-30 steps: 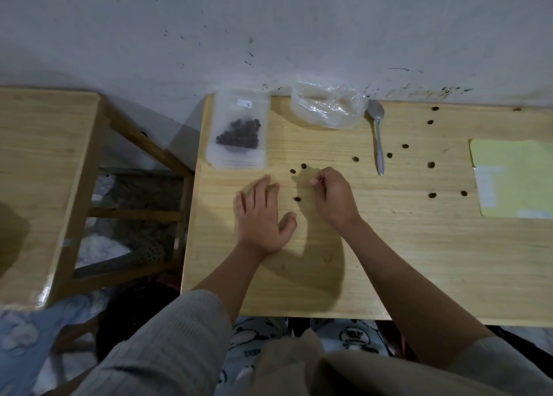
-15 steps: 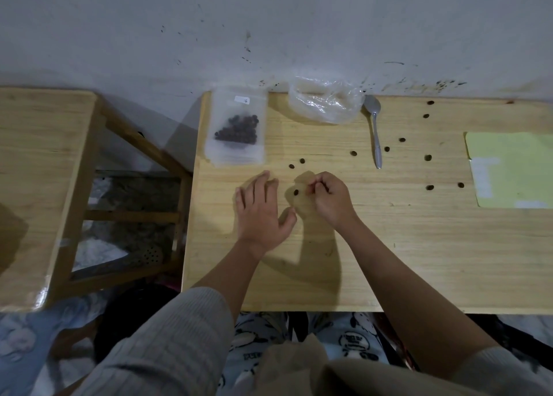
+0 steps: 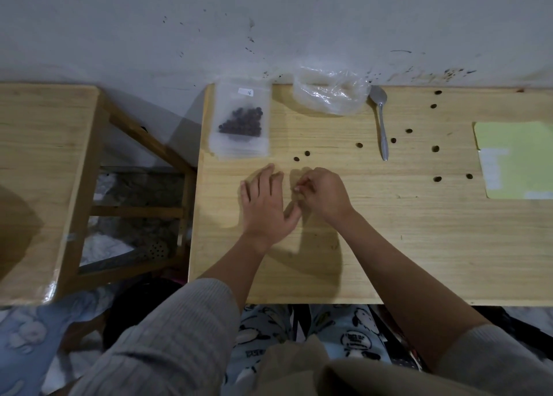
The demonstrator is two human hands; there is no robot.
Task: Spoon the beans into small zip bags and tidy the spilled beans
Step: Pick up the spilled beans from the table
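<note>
beans (image 3: 241, 123) already sit in one zip bag (image 3: 241, 120) at the bench (image 3: 389, 240) back; about ten spilled ones (image 3: 437, 179) remain. left hand (image 3: 263, 204) rests flat and spread, right hand (image 3: 324, 193) is curled, maybe pinching a bean; i cannot tell. spoon (image 3: 381, 120) lies unused.

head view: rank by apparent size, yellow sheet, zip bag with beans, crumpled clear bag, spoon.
1. yellow sheet, cut off by the frame edge, still largest.
2-3. zip bag and crumpled clear bag look about alike; not ranking them.
4. spoon, long but thin, smallest in area.
</note>
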